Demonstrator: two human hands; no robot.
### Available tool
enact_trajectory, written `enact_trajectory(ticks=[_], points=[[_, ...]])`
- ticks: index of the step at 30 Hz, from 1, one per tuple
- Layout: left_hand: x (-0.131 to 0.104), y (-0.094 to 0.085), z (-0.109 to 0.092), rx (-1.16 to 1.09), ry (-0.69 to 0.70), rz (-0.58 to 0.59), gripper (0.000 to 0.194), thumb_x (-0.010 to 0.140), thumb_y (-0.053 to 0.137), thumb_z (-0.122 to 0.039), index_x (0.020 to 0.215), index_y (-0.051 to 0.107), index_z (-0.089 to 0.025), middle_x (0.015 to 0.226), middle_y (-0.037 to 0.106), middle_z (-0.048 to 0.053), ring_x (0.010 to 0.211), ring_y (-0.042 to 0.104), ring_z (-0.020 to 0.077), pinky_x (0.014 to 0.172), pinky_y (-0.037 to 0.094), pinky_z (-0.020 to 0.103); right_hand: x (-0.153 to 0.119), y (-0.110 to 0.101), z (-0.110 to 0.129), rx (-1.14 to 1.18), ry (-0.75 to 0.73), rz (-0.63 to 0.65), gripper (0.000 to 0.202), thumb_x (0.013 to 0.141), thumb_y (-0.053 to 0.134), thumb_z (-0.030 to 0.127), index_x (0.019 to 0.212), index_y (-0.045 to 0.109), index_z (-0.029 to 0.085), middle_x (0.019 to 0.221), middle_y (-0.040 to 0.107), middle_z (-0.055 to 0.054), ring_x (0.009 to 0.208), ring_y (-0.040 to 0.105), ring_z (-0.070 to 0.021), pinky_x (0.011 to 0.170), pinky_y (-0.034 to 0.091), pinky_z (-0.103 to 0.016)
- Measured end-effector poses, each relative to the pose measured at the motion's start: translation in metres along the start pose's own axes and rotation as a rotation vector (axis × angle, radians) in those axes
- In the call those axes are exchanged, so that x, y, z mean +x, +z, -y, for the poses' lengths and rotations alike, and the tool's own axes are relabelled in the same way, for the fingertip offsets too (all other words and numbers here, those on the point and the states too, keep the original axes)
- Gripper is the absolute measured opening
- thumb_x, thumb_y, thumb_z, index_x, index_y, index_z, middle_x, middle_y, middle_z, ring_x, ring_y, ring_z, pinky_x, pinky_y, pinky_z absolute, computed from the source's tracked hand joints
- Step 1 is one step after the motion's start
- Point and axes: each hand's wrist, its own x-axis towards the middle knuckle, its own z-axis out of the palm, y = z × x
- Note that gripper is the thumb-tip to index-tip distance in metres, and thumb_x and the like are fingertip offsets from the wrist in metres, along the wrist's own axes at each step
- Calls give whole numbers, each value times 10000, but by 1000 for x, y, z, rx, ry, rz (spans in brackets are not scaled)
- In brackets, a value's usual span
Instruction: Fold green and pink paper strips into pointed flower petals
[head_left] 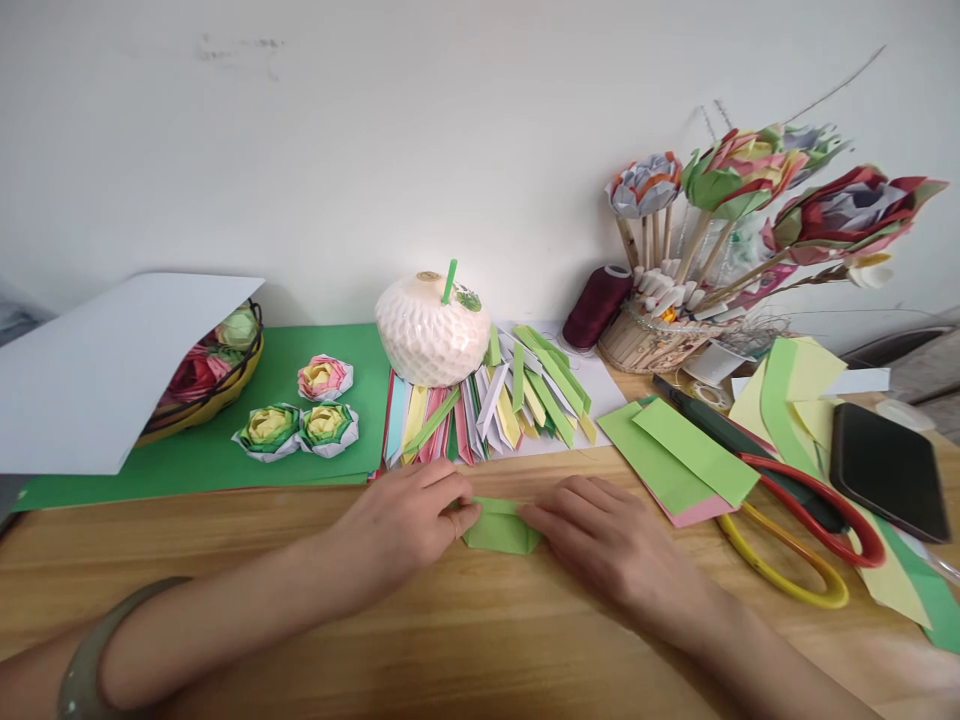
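Note:
A small light green sheet of folded paper (501, 530) lies on the wooden table between my hands, its top edge turned over and its corners slanted. At its left end my left hand (424, 510) pinches the paper between thumb and fingers. My right hand (600, 525) grips the other end, with its fingers bent over the edge. Just behind are many folded paper strips (510, 395) in green, white, yellow and pink. Right of my right hand rests a stack of green paper rectangles (675, 460) with a pink sheet underneath.
Scissors (802, 520) and a phone (889, 470) lie at the right. Behind stand a basket (645, 335) of paper flowers and a maroon thread spool (598, 308). A white textured ball with a green straw (433, 330) sits mid-back. Several paper lotuses (328, 425) rest on green sheets (285, 350), left.

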Motion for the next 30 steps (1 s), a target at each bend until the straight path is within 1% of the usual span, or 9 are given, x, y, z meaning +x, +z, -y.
enact_trajectory(ticks=[2,5,10,13,18,20,22,25,30], points=[[-1,-2,3,-34,19,2,291,968,361,-117,916,647,-131,826,627,39,739,531,175,633,470,281,1,0,0,20,22,-27,208,962,394,145,972,600,119,794,595,-57,727,515,-174,629,403,-299],[-1,-4,5,-89,-31,26,301,927,357,-46,905,644,-133,821,632,41,762,530,180,667,470,286,3,0,0,57,66,-36,243,952,392,126,831,602,144,737,572,-40,689,497,-159,605,386,-282],[1,-5,6,-179,-84,105,180,913,498,-125,787,625,-150,783,638,8,766,545,173,694,463,288,3,-3,0,100,64,-22,237,933,408,109,824,614,150,758,580,-46,695,496,-160,614,386,-284],[3,-7,8,-204,-23,100,91,879,598,-202,807,634,-159,818,655,-3,822,558,181,727,457,297,2,-6,-1,131,52,22,191,916,439,135,872,624,152,794,586,-55,728,507,-171,644,400,-299],[4,-13,12,-111,172,105,158,880,592,-262,802,647,-135,776,654,16,815,567,199,723,448,333,0,-7,-4,123,15,62,158,906,468,171,920,624,152,816,598,-57,750,515,-186,656,409,-314],[4,-12,12,-66,247,71,164,887,574,-233,777,646,-135,746,649,22,787,572,189,713,451,326,0,-6,-4,96,-8,45,149,903,474,163,930,619,144,819,608,-59,749,520,-188,657,411,-314],[3,-10,11,-10,285,-1,172,885,558,-166,732,636,-150,713,644,18,758,575,171,698,451,306,0,-4,-4,66,-23,19,147,903,468,140,914,614,139,823,617,-59,742,521,-184,652,410,-309],[3,-7,8,27,254,-64,230,886,531,-112,681,619,-167,683,637,11,745,578,157,683,455,286,1,-4,-2,40,-18,2,213,925,421,108,827,606,146,801,615,-54,717,512,-171,636,399,-298],[5,-8,2,3,127,-40,251,881,486,-97,686,636,-149,688,641,24,786,584,190,686,471,313,2,-5,-2,13,61,-3,293,951,390,127,739,591,151,750,584,-47,711,499,-165,632,392,-294]])
